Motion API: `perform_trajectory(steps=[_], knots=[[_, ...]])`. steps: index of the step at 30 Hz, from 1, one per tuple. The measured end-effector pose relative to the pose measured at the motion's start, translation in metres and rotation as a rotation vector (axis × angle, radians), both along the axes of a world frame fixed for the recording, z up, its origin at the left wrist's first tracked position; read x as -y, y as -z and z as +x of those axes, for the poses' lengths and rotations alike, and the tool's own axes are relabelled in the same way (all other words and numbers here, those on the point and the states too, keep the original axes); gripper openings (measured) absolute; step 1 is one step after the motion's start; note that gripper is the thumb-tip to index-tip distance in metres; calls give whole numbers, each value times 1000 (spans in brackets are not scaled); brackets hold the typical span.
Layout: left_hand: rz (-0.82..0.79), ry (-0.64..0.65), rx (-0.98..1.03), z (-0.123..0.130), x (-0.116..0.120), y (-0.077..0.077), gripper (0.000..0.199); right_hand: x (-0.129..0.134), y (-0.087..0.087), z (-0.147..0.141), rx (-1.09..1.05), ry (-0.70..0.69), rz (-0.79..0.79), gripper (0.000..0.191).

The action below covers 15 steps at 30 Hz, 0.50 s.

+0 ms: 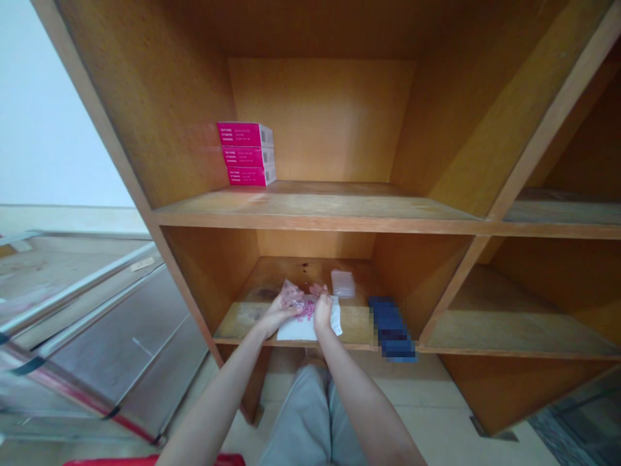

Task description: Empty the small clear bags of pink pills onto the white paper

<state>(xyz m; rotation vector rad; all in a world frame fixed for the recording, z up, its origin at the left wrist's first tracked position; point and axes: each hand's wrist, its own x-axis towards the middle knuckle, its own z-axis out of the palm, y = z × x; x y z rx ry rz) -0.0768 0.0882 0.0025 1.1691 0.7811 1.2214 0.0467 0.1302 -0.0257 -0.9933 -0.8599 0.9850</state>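
Small pink pellets (306,312) lie in a loose heap on a sheet of white paper (297,331) on the lower shelf. My left hand (282,309) is closed on a small clear plastic bag (292,292), held at the left side of the heap. At the heap's right side, my right hand (321,309) rests on edge over the paper with its fingers stretched out. Whether any pellets are inside the bag I cannot make out. Another clear plastic bag (343,283) lies flat on the shelf behind the paper, to the right.
Three stacked pink boxes (246,155) stand on the upper shelf (330,206) at the left. A dark blurred-out object (392,327) lies at the lower shelf's right front edge. Wooden partitions close in both sides. A metal-framed glass case (121,336) stands to the left.
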Motion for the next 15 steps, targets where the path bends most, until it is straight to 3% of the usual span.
perform_trajectory(steps=[4, 6, 10, 15], knots=[[-23, -29, 39, -3, 0, 1, 60, -19, -9, 2, 72, 56, 17, 33], [-42, -29, 66, -4, 1, 1, 58, -35, -16, 3, 240, 12, 40, 29], [-49, -54, 112, -4, 2, 3, 58, -67, -25, 5, 328, -60, 47, 21], [-56, -91, 131, -6, 2, 8, 60, -91, -23, -1, 483, -150, 104, 14]])
